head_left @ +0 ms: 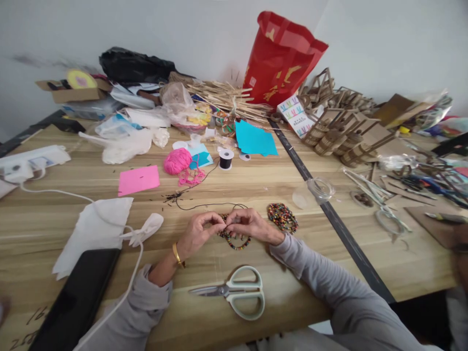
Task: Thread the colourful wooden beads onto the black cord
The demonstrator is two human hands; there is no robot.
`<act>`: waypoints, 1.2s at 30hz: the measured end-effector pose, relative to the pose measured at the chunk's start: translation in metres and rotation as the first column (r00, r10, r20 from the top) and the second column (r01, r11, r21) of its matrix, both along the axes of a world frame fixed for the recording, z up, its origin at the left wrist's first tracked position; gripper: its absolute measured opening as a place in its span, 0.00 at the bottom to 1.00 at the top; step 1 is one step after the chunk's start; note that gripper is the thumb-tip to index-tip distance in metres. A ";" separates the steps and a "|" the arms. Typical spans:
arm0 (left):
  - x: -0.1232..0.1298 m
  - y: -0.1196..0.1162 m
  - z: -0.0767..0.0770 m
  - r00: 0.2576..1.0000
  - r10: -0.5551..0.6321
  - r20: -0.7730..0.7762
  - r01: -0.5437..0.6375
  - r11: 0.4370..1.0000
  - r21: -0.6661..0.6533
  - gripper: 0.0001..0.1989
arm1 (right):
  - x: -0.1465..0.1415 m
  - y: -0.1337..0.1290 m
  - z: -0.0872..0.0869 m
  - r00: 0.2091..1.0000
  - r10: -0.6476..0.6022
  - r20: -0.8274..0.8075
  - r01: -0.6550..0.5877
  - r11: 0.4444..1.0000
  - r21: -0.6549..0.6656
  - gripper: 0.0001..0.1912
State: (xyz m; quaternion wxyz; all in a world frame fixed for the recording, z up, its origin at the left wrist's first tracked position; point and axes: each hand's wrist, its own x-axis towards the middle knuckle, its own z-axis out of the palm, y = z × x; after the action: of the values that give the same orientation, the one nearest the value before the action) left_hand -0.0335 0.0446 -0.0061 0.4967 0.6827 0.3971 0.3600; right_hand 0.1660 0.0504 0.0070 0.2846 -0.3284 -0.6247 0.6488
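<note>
My left hand (pixel 203 230) and my right hand (pixel 250 224) meet fingertip to fingertip, both pinching at a thin black cord (pixel 210 205). Under and between them lies a string of multicoloured beads (pixel 239 247), partly covered by my fingers. From my hands the cord loops left across the table towards a spool of black cord (pixel 225 159). Just right of my right hand rests a coiled pile of similar beads (pixel 282 217). Scissors with pale handles (pixel 234 291) lie in front of me, below my hands, blades pointing left.
A black phone (pixel 78 297), white paper (pixel 97 229) and a white cable (pixel 137 263) lie at left. Pink yarn (pixel 177 161), blue paper (pixel 256 138) and a red bag (pixel 280 61) stand farther back. Small woven baskets (pixel 329 139) crowd the right. Another person's hand (pixel 461 246) shows at the right edge.
</note>
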 end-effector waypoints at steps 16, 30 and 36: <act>0.005 -0.005 0.010 0.997 -0.039 -0.066 0.042 0.998 0.044 0.07 | 0.014 0.001 0.007 0.978 0.169 0.119 -0.174 0.984 0.033 0.15; 0.002 -0.001 0.007 0.992 -0.017 -0.124 0.022 0.999 0.043 0.08 | 0.039 0.002 0.036 0.895 0.445 0.029 -0.441 0.893 -0.091 0.15; 0.003 -0.001 0.007 0.992 -0.014 -0.124 0.017 1.000 0.021 0.08 | 0.037 -0.002 0.024 0.921 0.391 0.007 -0.382 0.903 -0.196 0.16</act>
State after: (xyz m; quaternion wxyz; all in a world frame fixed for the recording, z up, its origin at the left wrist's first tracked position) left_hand -0.0305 0.0432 0.0005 0.4663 0.7121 0.4179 0.3176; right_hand 0.2026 0.0484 0.0307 0.1034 -0.2386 -0.6186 0.7414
